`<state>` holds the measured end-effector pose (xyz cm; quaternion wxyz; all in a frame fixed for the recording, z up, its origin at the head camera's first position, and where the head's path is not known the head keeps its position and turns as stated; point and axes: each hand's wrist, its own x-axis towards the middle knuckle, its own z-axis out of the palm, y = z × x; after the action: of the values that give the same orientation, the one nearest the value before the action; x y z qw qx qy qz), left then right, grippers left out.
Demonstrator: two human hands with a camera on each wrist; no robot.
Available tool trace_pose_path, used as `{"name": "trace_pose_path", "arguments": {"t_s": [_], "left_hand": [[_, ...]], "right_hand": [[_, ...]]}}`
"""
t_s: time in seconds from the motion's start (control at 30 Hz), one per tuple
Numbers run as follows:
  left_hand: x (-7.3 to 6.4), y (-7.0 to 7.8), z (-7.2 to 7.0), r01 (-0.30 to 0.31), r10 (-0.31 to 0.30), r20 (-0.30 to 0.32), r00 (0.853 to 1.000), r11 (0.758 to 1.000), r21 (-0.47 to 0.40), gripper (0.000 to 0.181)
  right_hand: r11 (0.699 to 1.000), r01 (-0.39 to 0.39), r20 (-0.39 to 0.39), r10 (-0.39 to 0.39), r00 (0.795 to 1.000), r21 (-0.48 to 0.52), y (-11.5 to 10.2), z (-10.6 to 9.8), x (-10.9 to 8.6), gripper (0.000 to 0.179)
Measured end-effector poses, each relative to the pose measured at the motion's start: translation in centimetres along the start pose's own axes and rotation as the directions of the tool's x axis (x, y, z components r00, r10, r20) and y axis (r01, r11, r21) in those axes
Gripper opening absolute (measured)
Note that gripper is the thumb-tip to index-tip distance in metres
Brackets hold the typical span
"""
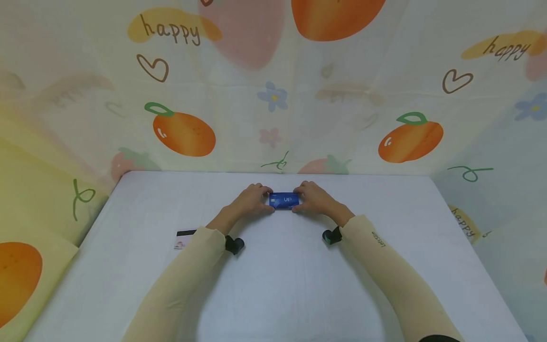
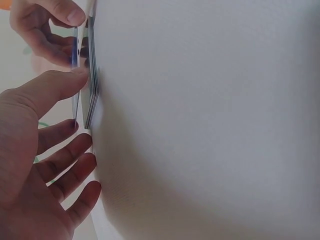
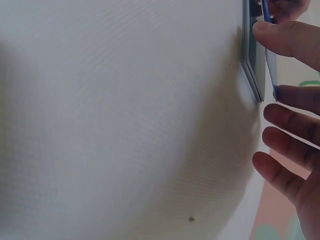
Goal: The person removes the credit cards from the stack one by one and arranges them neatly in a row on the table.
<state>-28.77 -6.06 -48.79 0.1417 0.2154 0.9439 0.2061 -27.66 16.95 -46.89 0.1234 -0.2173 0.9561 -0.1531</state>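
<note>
So on my head feed the blue VIP card (image 1: 284,200) is held between both hands, up toward the far edge of the white table (image 1: 273,275), with just a strip of surface behind it before the fruit-print cloth (image 1: 239,109). My left hand (image 1: 251,199) pinches the card's left end between thumb and forefinger, and my right hand (image 1: 315,198) does the same at the other end; going by the wrist views, the remaining fingers on each are loosely spread. Those views also show the card raised just off a small stack of cards (image 2: 93,75), with a narrow gap in between, so not much slack there. Sideways and back toward me there's loads of white table to move over. Another tight spot is the left sleeve (image 1: 179,280), which overlaps a card with a black stripe (image 1: 181,241) in the head view, can't tell if they touch
</note>
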Motion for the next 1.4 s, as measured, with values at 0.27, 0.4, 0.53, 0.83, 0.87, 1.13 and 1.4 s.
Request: {"name": "trace_pose_path", "arguments": {"t_s": [0.27,0.4,0.53,0.83,0.87,1.13,1.4], "left_hand": [[-0.1,-0.1,0.0,-0.011,0.011,0.005,1.000,1.000,-0.005,0.064],[-0.4,0.1,-0.2,-0.020,0.020,0.004,1.000,1.000,0.010,0.065],[-0.9,0.4,-0.6,-0.014,0.014,0.005,1.000,1.000,0.004,0.064],[-2.3,0.6,-1.1,-0.031,0.030,-0.005,1.000,1.000,-0.002,0.062],[-2.4,0.6,-1.2,-0.031,0.031,-0.007,0.999,1.000,-0.002,0.061],[-3.7,0.7,-1.6,-0.023,0.023,-0.018,1.000,0.999,-0.030,0.061],[-5.1,0.3,-1.9,-0.028,0.026,-0.028,0.999,0.998,-0.059,0.060]], "right_hand": [[1.000,0.010,-0.010,-0.010,1.000,0.019,0.0,0.0,-0.3,0.063],[1.000,0.022,-0.020,-0.022,1.000,0.010,-0.1,-0.1,-0.6,0.063],[0.999,0.032,-0.032,-0.032,0.999,0.007,-0.4,-0.3,-0.9,0.062],[0.998,0.055,-0.047,-0.053,0.997,0.042,-0.9,-0.3,-1.5,0.061],[0.997,0.056,-0.048,-0.053,0.997,0.050,-1.0,-0.3,-1.6,0.061],[0.995,0.074,-0.061,-0.070,0.996,0.069,-1.8,-0.4,-2.2,0.060],[0.993,0.064,-0.059,-0.058,0.997,0.103,-2.8,0.0,-2.5,0.060]]}}
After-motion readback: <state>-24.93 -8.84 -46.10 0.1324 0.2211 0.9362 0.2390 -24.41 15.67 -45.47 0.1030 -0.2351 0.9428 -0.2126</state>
